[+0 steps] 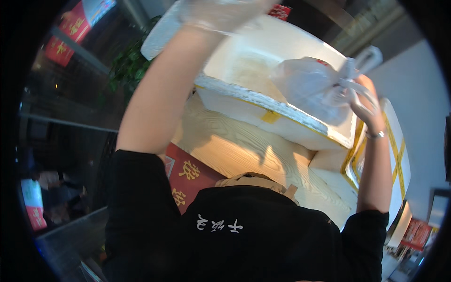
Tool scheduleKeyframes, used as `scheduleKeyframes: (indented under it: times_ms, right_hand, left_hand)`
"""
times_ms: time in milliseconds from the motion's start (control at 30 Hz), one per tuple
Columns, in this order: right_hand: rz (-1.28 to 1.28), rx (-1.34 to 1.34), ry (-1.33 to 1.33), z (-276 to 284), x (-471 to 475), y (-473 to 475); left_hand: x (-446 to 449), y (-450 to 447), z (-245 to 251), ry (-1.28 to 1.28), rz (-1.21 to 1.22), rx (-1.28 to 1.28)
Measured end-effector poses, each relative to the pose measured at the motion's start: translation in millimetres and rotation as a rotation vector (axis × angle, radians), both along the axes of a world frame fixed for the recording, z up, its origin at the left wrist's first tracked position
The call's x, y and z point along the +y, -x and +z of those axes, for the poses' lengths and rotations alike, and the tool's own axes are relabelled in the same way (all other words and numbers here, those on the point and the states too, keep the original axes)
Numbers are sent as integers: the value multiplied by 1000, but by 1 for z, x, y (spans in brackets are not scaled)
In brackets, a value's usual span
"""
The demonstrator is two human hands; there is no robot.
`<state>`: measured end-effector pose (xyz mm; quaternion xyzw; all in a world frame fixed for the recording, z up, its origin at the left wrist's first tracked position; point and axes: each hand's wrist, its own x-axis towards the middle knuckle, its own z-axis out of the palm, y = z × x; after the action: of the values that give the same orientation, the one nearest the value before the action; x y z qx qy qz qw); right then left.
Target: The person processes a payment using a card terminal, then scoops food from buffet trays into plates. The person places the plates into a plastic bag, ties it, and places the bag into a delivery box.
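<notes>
My right hand point(367, 93) grips the knotted handles of a filled white plastic bag point(310, 86). The bag hangs over the right end of an open white foam box point(229, 90); its contents cannot be made out through the film. On that wrist sits a silver-coloured band point(376, 134). My left hand point(225, 12), in a clear plastic glove, is blurred and cut off by the top edge of the view. It is above the far left part of the box, near a white foam slab point(160, 37). Its fingers cannot be made out.
The foam box stands on a wood-grain tabletop point(225, 141). Another foam box point(396, 155) with yellow tape stands at the right, beside a pale wall point(412, 84). Green leaves point(130, 67) and dark glass point(70, 102) are at the left. A red panel point(193, 172) bears gold writing.
</notes>
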<state>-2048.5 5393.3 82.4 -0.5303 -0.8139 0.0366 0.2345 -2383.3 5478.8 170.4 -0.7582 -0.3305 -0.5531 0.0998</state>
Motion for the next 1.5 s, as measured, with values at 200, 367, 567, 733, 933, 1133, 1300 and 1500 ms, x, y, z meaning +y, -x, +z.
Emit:
scheduleKeyframes:
  times_ms: [200,367,567,733,933,1133,1300,1500]
  right_hand:
    - [-48,-145,210,-131,126,89]
    - [-53,-254,359,-187,167,165]
    - [-161,-220,396,-208,127,155]
    - [-148,-129,478,-181,43,144]
    - [-243,-54,35,-126,-127,114]
    - [-393,310,327,-166,-232,107]
    - [-390,533,565,-165,-276,108]
    - [-369,816,692,-177,-335,110]
  left_hand:
    - [2,-42,-49,-253,-17,-2]
    - [-19,-67,-98,-191,8,140]
    - [-49,-113,-151,-102,-266,147]
    - [-46,-104,-170,-23,-303,230]
    - [-61,-118,-221,79,-386,514]
    - [-80,-95,-230,153,-314,675]
    - [-121,-103,-203,99,-488,619]
    - [-208,-62,-297,763,-1003,1322]
